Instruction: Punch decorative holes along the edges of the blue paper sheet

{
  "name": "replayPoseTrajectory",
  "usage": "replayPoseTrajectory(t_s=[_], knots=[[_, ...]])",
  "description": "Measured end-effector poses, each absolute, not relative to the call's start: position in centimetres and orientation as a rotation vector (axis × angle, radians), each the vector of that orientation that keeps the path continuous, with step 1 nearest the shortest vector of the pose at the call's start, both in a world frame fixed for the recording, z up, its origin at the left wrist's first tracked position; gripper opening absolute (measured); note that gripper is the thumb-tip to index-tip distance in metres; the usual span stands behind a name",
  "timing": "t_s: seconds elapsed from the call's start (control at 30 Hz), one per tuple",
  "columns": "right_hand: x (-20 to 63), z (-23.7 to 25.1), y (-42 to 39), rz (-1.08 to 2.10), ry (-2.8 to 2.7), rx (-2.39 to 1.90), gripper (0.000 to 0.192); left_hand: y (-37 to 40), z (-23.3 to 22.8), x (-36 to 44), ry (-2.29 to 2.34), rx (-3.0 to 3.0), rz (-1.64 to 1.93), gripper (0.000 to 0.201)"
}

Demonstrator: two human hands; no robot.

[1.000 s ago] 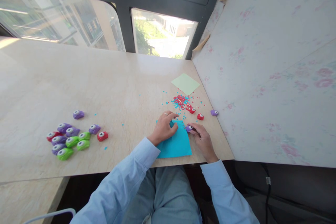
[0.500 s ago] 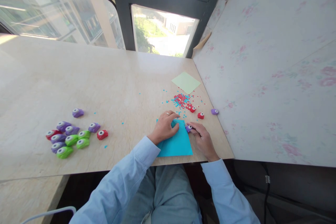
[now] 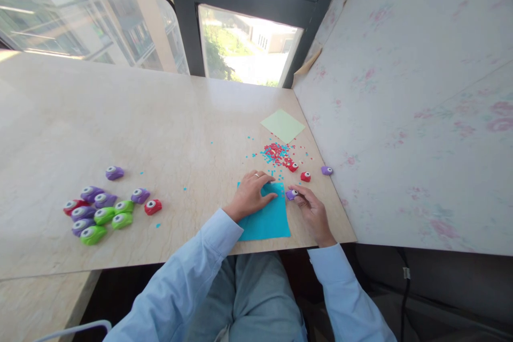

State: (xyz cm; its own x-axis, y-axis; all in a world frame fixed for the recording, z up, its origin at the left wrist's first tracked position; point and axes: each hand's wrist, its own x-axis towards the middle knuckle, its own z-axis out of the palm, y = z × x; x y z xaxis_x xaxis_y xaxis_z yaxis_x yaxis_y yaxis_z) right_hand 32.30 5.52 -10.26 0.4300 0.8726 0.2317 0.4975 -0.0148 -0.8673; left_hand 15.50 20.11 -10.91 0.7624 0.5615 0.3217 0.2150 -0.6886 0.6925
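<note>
I have the left hand (image 3: 252, 195) lying over the upper left of the blue paper sheet (image 3: 266, 225), thumb parted from the loosely bent fingers, so it seems to be steadying the paper rather than gripping it. Taking that sheet as my clock, the right hand (image 3: 313, 215) sits at 3 o'clock, its thumb and fingers pinching a purple craft punch (image 3: 292, 194). That punch is at 2 o'clock, just beside the sheet's right edge; from here I cannot tell whether they touch.

I read the step in hand as punching along the paper's edge, with the tool between bites. As I judge it, the next move calls for lining the punch's slot up with uncut edge, the left hand holding the sheet flat, then a firm squeeze.

Between 12 and 1 I see a heap of red and blue confetti (image 3: 275, 153), with a pale green sheet (image 3: 282, 126) beyond. Two red punches (image 3: 305, 176) are at 1, and another purple punch (image 3: 327, 170) is farther out at 2, near the wall. A mixed cluster of punches (image 3: 105, 216) lies well apart at 9.
</note>
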Motion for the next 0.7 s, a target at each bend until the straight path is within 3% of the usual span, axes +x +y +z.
replayPoseTrajectory(t_s=[0.7], knots=[[32.61, -10.64, 5.77, 0.380, -1.360, -1.613, 0.026, 20.06, -10.23, 15.47, 0.595, 2.308, 0.664, 0.030]])
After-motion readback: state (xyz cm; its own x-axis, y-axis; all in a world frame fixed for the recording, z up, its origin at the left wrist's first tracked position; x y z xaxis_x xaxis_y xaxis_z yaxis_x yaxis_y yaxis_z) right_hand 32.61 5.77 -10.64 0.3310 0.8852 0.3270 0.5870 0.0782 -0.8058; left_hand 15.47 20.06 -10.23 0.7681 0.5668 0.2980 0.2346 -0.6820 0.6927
